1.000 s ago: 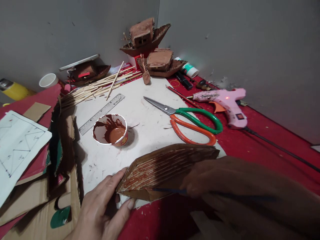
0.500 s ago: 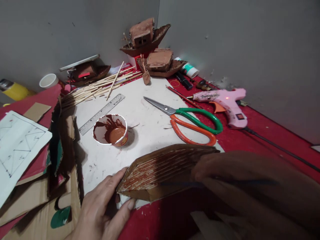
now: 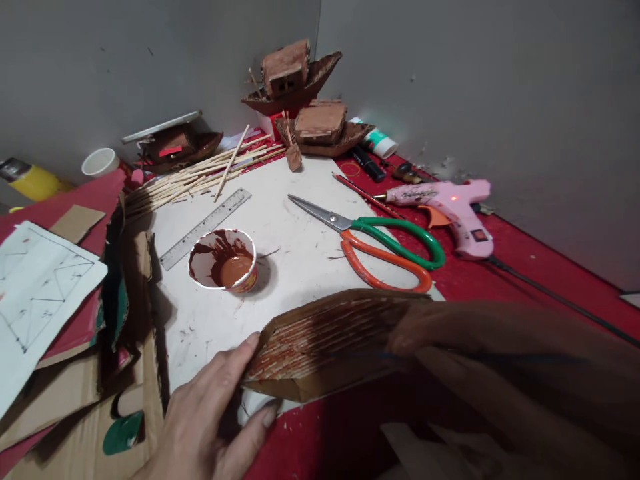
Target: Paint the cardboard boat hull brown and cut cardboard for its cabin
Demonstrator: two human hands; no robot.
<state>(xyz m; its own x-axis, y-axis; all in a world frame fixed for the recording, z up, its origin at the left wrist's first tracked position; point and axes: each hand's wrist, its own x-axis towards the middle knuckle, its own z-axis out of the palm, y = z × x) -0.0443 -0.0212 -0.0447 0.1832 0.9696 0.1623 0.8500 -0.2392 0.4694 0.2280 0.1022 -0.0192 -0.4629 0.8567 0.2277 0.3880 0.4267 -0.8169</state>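
1. Bracketing the left end of the cardboard boat (image 3: 290,347), the left hand (image 3: 205,413) has thumb and fingers parted, index fingertip at the edge. Whether it pinches or only steadies: cannot tell.
2. Right hand (image 3: 460,333), shadowed and blurred, is closed around a slim brush (image 3: 540,359). The bristle end lies over the boat's ribbed surface; exact contact not resolved.
3. Boat location: directly in front of the person, between the hands, at the near edge of the white sheet (image 3: 295,267).
4. Done so far: reddish-brown paint over much of the ribbed surface. Pale streaks show between ridges toward the left, so coverage there is judged partial.
5. Left, by my estimate: those streaks. The near side wall appears plain cardboard; the right end is hidden by hand and shadow, coverage unknown. Overall: part-way.
6. Paper cup (image 3: 199,267), beyond the boat: brown paint pooled inside, walls smeared. Supply remains.
7. Scissors (image 3: 345,225) and ruler (image 3: 205,230) lie on the sheet, out of both hands. Glue gun (image 3: 445,197) at right, indicator lit.
8. Far side: loose wooden sticks (image 3: 200,175), then brown model boats (image 3: 300,83), more fully assembled, with cabins in place.
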